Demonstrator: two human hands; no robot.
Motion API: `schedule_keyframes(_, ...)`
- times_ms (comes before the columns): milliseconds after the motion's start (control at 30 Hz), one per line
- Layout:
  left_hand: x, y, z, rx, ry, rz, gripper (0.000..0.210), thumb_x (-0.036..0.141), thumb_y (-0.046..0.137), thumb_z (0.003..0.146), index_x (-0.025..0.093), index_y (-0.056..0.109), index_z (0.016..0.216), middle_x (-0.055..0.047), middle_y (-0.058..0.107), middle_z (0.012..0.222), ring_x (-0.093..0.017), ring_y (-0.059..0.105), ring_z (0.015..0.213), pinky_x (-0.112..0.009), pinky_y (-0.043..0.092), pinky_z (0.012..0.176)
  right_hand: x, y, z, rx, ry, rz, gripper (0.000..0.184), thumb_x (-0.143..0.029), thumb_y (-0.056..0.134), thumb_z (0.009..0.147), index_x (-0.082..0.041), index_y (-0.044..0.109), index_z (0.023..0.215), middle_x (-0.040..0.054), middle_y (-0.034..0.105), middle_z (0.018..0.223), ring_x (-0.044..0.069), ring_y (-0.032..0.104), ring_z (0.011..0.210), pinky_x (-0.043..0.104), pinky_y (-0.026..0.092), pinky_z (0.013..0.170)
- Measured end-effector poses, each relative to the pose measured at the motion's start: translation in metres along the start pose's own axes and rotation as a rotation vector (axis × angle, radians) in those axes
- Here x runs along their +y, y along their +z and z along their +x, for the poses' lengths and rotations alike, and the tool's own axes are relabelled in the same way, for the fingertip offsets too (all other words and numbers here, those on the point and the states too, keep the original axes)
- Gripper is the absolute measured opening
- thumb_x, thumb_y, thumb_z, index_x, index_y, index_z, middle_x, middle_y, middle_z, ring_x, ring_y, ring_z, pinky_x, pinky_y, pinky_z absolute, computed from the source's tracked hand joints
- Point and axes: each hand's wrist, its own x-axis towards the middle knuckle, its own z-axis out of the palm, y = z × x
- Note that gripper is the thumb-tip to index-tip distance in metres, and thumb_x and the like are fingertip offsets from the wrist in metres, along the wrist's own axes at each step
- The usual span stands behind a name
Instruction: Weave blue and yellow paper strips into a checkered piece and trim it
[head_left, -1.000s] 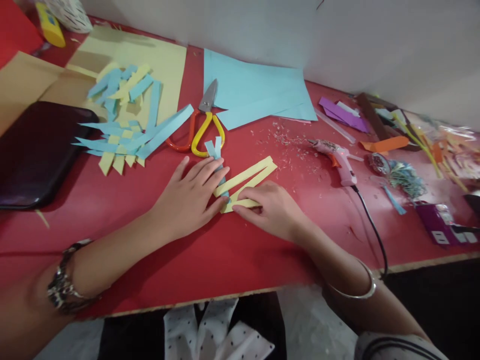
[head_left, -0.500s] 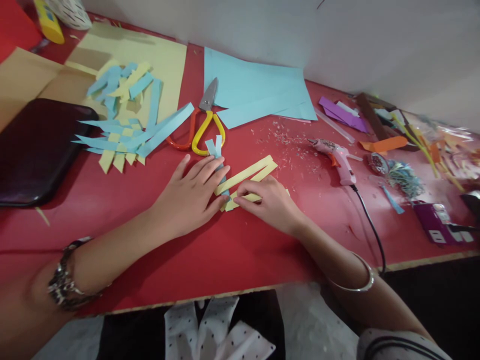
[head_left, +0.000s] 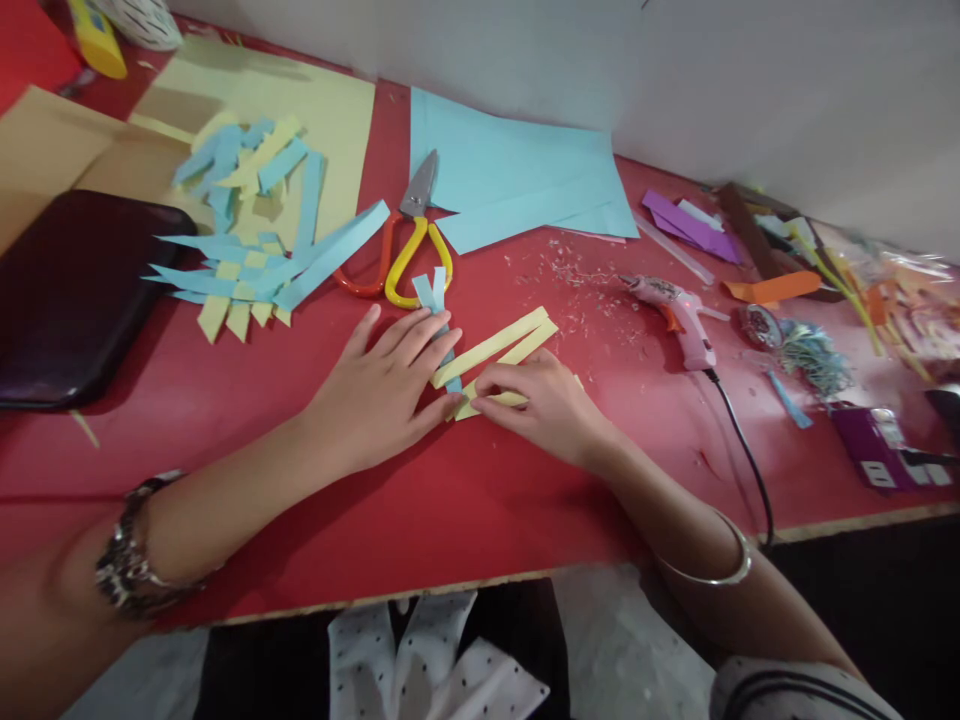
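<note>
My left hand [head_left: 382,390] lies flat with spread fingers, its fingertips pressing on a blue paper strip [head_left: 453,383] against the table. The forked end of that strip sticks out beyond the fingers. Yellow paper strips [head_left: 491,347] cross the blue one and fan out to the right. My right hand [head_left: 544,405] pinches a lower yellow strip between thumb and forefinger, close to my left thumb. Beyond my left fingers lie scissors [head_left: 406,270] with one red and one yellow handle. A woven piece of blue and yellow strips [head_left: 244,275] rests to the left.
Blue sheets [head_left: 517,165] and a yellow sheet [head_left: 330,110] lie at the back, with loose strips on the yellow one. A black tray-like object [head_left: 82,300] sits left. On the right are a pink glue gun [head_left: 679,315] with its cord, paper scraps and a purple power strip [head_left: 862,440].
Almost nothing differs. Both hands keep their hold on the strips, and the whole view has shifted very slightly.
</note>
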Motion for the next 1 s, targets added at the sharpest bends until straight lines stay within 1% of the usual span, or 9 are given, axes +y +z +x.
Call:
schedule_keyframes(167, 0.0, 0.0, 0.0, -0.018, -0.008, -0.006, 0.062, 0.052, 0.028, 0.087, 0.011, 0.038, 0.132, -0.012, 0.036, 0.141, -0.028, 0.029, 0.13, -0.055, 0.014, 0.107, 0.0, -0.001, 0.0, -0.002, -0.012, 0.005, 0.013, -0.024, 0.052, 0.081, -0.02, 0.058, 0.07, -0.0044, 0.065, 0.066, 0.009, 0.054, 0.058, 0.024, 0.033, 0.07)
schedule_keyframes(233, 0.0, -0.001, 0.001, -0.045, -0.023, -0.011, 0.063, 0.053, 0.03, 0.086, 0.012, 0.038, 0.132, -0.011, 0.035, 0.141, -0.028, 0.029, 0.13, -0.055, 0.013, 0.107, 0.003, -0.005, 0.0, 0.04, -0.018, 0.02, 0.012, -0.026, 0.052, 0.081, -0.02, 0.058, 0.072, -0.0035, 0.064, 0.068, 0.009, 0.054, 0.059, 0.023, 0.036, 0.067)
schedule_keyframes(333, 0.001, -0.004, 0.002, -0.084, -0.049, -0.018, 0.064, 0.054, 0.032, 0.084, 0.013, 0.037, 0.133, -0.011, 0.034, 0.142, -0.028, 0.028, 0.131, -0.054, 0.01, 0.108, 0.013, -0.013, 0.0, 0.269, 0.028, -0.027, 0.01, -0.026, 0.048, 0.082, -0.02, 0.057, 0.08, 0.0006, 0.063, 0.077, 0.012, 0.055, 0.067, 0.025, 0.039, 0.066)
schedule_keyframes(400, 0.001, -0.004, 0.002, -0.099, -0.062, -0.02, 0.065, 0.055, 0.033, 0.083, 0.014, 0.035, 0.134, -0.01, 0.033, 0.142, -0.027, 0.026, 0.132, -0.052, 0.009, 0.109, 0.022, -0.017, -0.001, 0.413, 0.097, -0.114, 0.01, -0.025, 0.048, 0.08, -0.021, 0.055, 0.085, 0.0035, 0.06, 0.083, 0.016, 0.055, 0.077, 0.029, 0.04, 0.072)
schedule_keyframes(467, 0.001, -0.004, 0.002, -0.11, -0.069, -0.023, 0.066, 0.055, 0.034, 0.082, 0.014, 0.034, 0.135, -0.009, 0.032, 0.143, -0.027, 0.025, 0.132, -0.052, 0.008, 0.109, 0.028, -0.017, -0.001, 0.454, 0.17, -0.186, 0.013, -0.028, 0.052, 0.078, -0.021, 0.053, 0.089, 0.0056, 0.059, 0.088, 0.02, 0.054, 0.085, 0.034, 0.04, 0.078)
schedule_keyframes(600, 0.002, -0.004, 0.003, -0.123, -0.083, -0.031, 0.066, 0.056, 0.035, 0.082, 0.016, 0.033, 0.135, -0.008, 0.031, 0.144, -0.027, 0.024, 0.132, -0.051, 0.006, 0.109, 0.028, -0.012, -0.002, 0.402, 0.229, -0.175, 0.031, -0.035, 0.058, 0.073, -0.022, 0.048, 0.099, 0.0077, 0.057, 0.101, 0.025, 0.053, 0.093, 0.039, 0.038, 0.081)
schedule_keyframes(700, 0.002, -0.004, 0.002, -0.122, -0.087, -0.034, 0.065, 0.055, 0.035, 0.082, 0.017, 0.033, 0.135, -0.008, 0.032, 0.143, -0.026, 0.025, 0.132, -0.05, 0.006, 0.109, 0.022, -0.008, -0.001, 0.365, 0.252, -0.102, 0.035, -0.032, 0.058, 0.073, -0.024, 0.046, 0.104, 0.0043, 0.058, 0.1, 0.022, 0.055, 0.088, 0.04, 0.037, 0.081)
schedule_keyframes(833, 0.001, -0.004, 0.001, -0.114, -0.08, -0.033, 0.065, 0.055, 0.035, 0.082, 0.017, 0.033, 0.135, -0.008, 0.032, 0.143, -0.026, 0.025, 0.132, -0.05, 0.007, 0.109, 0.019, -0.008, 0.0, 0.348, 0.22, 0.057, 0.027, -0.026, 0.056, 0.075, -0.024, 0.048, 0.101, 0.0006, 0.058, 0.09, 0.016, 0.055, 0.079, 0.035, 0.038, 0.079)
schedule_keyframes(1000, 0.001, -0.003, 0.001, -0.101, -0.071, -0.031, 0.065, 0.055, 0.035, 0.082, 0.016, 0.034, 0.135, -0.008, 0.032, 0.143, -0.027, 0.025, 0.132, -0.051, 0.007, 0.109, 0.021, -0.009, 0.0, 0.273, 0.096, 0.027, 0.006, -0.027, 0.057, 0.076, -0.022, 0.055, 0.078, 0.0023, 0.056, 0.09, 0.018, 0.054, 0.091, 0.034, 0.036, 0.081)
